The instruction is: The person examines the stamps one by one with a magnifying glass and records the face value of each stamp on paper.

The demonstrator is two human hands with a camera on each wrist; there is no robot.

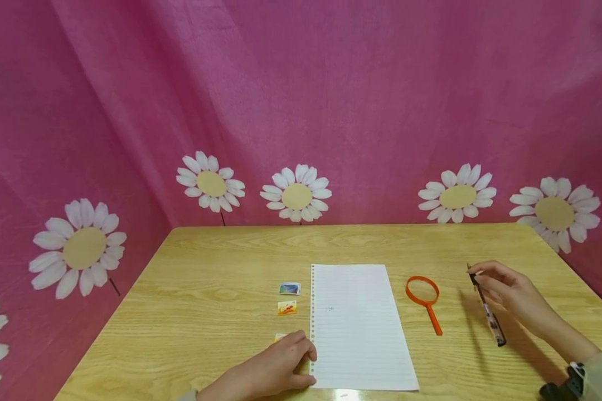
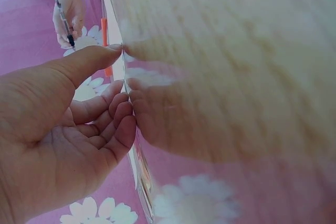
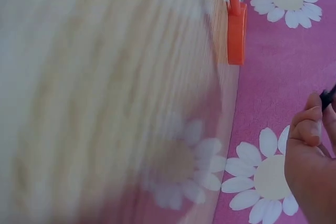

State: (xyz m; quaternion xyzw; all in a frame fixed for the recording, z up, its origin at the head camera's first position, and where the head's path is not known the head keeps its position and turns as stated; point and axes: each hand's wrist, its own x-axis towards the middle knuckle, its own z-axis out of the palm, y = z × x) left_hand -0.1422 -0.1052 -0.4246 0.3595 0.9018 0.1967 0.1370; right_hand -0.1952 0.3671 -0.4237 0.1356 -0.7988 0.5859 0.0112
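My right hand pinches a pen near its dark end, held above the table to the right of the magnifying glass. In the right wrist view, the fingers close around the black part of the pen. My left hand rests with thumb and fingertips down at the lower left edge of a lined loose-leaf sheet, its fingers loosely bent. A short "120" is written on the sheet's upper left. Under the left hand's far side, a small stamp-like picture is partly hidden.
An orange magnifying glass lies right of the sheet. Two more small stamp-like pictures, one blue-green and one yellow, lie left of it. The wooden table meets a pink curtain with printed daisies at its back and sides.
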